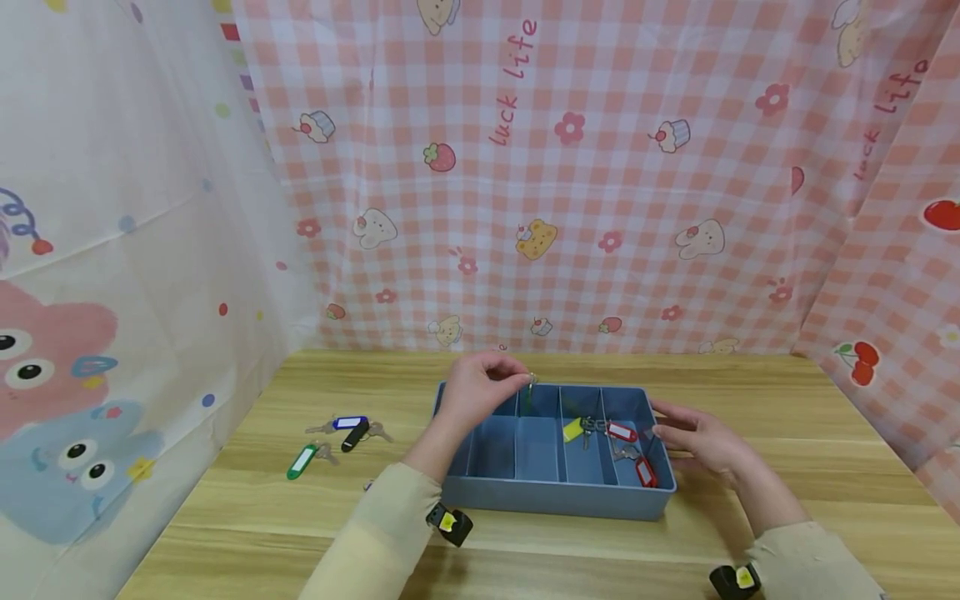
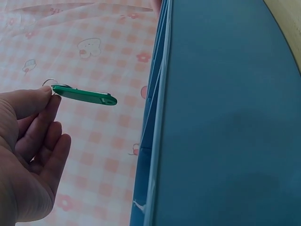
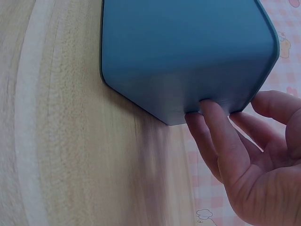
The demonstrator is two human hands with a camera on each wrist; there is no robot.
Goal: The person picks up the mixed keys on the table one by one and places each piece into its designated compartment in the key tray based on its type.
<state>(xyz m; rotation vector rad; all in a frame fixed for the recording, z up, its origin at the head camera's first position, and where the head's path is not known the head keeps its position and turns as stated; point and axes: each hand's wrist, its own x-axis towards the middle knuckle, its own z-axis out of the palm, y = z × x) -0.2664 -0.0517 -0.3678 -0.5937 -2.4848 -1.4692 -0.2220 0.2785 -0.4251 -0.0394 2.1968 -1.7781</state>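
I pinch a thin metal ring (image 2: 48, 81) between the thumb and forefinger of my left hand (image 1: 477, 392), the tips pressed together with no gap, and my other fingers bent loosely below. From that ring the green key tag (image 2: 87, 96) juts out past my fingertips; it hangs over the back row of the blue-grey divided tray (image 1: 555, 495), near the middle.

My right hand (image 1: 701, 442) has its fingers spread and only slightly bent, the tips resting against the outside of the tray's right end wall.

Inside the tray, just left of my right fingers, lie two red key tags with keys, one (image 1: 621, 432) farther back and the other (image 1: 646, 472) nearer me. A yellow key tag (image 1: 572, 430) with dark keys sits beside them, between my two hands.

Well to the left of my left fingers, on the wood-grain table (image 1: 247, 508), a blue key tag (image 1: 349, 422) lies close to a black key tag (image 1: 355, 436), each with keys. A second green key tag (image 1: 302, 461) with its key lies near these two, closer to me.
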